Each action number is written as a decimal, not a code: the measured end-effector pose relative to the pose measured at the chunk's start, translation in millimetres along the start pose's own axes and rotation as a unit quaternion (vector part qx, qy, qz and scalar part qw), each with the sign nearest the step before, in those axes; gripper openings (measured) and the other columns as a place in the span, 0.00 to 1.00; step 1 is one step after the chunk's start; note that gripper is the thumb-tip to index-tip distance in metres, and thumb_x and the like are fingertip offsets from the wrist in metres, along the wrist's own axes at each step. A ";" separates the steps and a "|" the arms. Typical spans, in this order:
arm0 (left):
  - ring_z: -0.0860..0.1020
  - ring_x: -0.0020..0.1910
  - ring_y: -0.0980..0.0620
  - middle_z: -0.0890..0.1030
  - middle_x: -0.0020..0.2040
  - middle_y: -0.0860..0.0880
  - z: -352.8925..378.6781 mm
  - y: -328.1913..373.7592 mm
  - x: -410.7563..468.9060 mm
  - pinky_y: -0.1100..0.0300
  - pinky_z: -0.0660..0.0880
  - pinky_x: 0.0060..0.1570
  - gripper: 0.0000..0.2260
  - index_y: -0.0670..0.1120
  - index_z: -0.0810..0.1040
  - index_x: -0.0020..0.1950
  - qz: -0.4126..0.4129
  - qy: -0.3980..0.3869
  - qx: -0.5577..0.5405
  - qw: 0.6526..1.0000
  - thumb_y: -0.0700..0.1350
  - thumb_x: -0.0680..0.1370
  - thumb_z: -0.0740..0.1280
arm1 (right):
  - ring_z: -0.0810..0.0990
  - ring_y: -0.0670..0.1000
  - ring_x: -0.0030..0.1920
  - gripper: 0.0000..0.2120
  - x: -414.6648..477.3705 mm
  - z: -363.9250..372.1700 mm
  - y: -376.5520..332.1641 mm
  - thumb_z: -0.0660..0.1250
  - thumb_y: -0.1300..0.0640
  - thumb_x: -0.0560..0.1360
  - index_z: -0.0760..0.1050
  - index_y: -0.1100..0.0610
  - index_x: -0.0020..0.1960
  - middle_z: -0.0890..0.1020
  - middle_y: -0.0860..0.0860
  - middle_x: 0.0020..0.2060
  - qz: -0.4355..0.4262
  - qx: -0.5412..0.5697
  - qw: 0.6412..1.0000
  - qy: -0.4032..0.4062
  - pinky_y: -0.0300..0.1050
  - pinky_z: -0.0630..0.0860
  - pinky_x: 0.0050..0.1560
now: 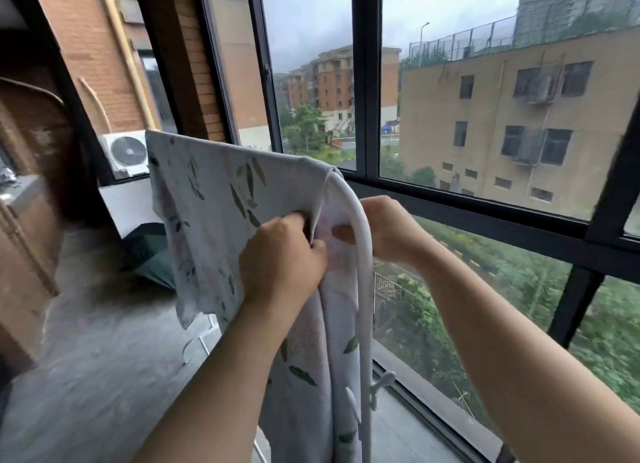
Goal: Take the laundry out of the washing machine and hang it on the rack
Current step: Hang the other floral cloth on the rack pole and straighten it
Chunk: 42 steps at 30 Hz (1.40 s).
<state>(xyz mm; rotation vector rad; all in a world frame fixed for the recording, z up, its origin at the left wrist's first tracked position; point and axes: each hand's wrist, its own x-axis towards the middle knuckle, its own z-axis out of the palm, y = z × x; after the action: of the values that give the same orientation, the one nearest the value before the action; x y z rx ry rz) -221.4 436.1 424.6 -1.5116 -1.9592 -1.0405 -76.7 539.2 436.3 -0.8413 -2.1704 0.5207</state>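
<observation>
A white cloth with a green leaf print [214, 199] hangs over the top bar of a white drying rack [362, 254], draped down both sides. My left hand [282, 258] pinches a fold of the cloth near the rack's curved end tube. My right hand [384, 228] reaches around the far side of that tube, and its thumb presses the cloth beside the tube. The washing machine is out of view.
Big dark-framed windows [367, 81] run close behind the rack, over a low sill [433, 403]. A dark green object [149, 254] lies on the grey floor [97, 358] at left. Brown wooden furniture [24, 203] stands at the far left. An air-conditioner unit [126, 151] sits outside.
</observation>
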 end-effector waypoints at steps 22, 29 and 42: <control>0.72 0.36 0.43 0.73 0.38 0.47 1.9 -41.7 -47.1 0.55 0.67 0.33 0.13 0.46 0.67 0.42 -0.156 -0.053 -0.018 0.986 0.32 0.67 0.66 | 0.81 0.50 0.23 0.14 -29.9 27.1 30.1 0.61 0.65 0.77 0.77 0.60 0.34 0.82 0.54 0.30 0.198 0.070 0.977 0.029 0.43 0.78 0.22; 0.72 0.34 0.46 0.70 0.35 0.54 4.1 -45.7 -48.7 0.58 0.70 0.31 0.11 0.46 0.69 0.41 -0.156 -0.070 -0.044 0.984 0.32 0.67 0.67 | 0.71 0.50 0.27 0.16 -38.4 36.3 29.3 0.61 0.59 0.77 0.71 0.57 0.30 0.76 0.49 0.26 0.178 0.015 0.981 0.073 0.39 0.64 0.23; 0.68 0.30 0.56 0.71 0.33 0.54 32.6 -63.9 -72.3 0.63 0.62 0.25 0.11 0.47 0.69 0.40 -0.191 -0.084 -0.059 0.976 0.33 0.71 0.67 | 0.71 0.49 0.26 0.17 -47.6 39.0 30.1 0.64 0.61 0.76 0.69 0.56 0.28 0.75 0.50 0.25 0.167 0.008 0.986 0.006 0.37 0.64 0.22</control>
<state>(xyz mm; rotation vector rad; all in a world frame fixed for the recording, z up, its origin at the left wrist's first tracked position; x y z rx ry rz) -257.8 410.5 333.0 -1.3469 -2.4121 -1.2376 -69.7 522.9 370.1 -1.2063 -2.0195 0.6940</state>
